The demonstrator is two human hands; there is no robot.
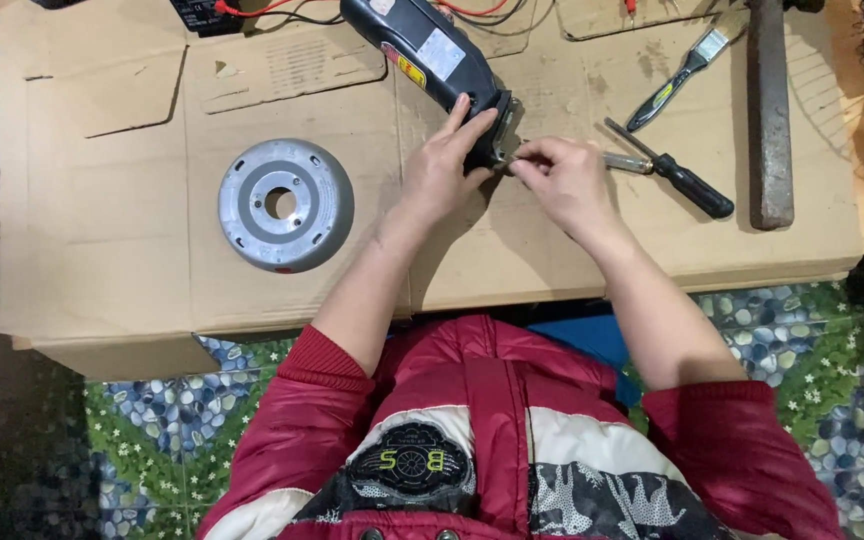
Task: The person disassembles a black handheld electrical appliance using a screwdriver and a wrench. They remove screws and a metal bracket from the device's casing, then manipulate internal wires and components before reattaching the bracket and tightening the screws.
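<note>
A dark grey power tool body [432, 55] lies slanted on a cardboard sheet [112, 250]. My left hand [444, 165] grips its near end, fingers wrapped over the black housing. My right hand [562, 180] is right beside it, fingertips pinched at the metal end plate [507, 135] of the tool; whatever small part it pinches is too small to tell. A round grey metal cover [285, 204] with a centre hole lies apart to the left.
A black-handled screwdriver [672, 172] lies just right of my right hand. Farther right are a paintbrush [687, 65] and a long rusty metal bar [769, 110]. Red and black wires [282, 10] run along the far edge. Pebble-pattern floor shows below the cardboard.
</note>
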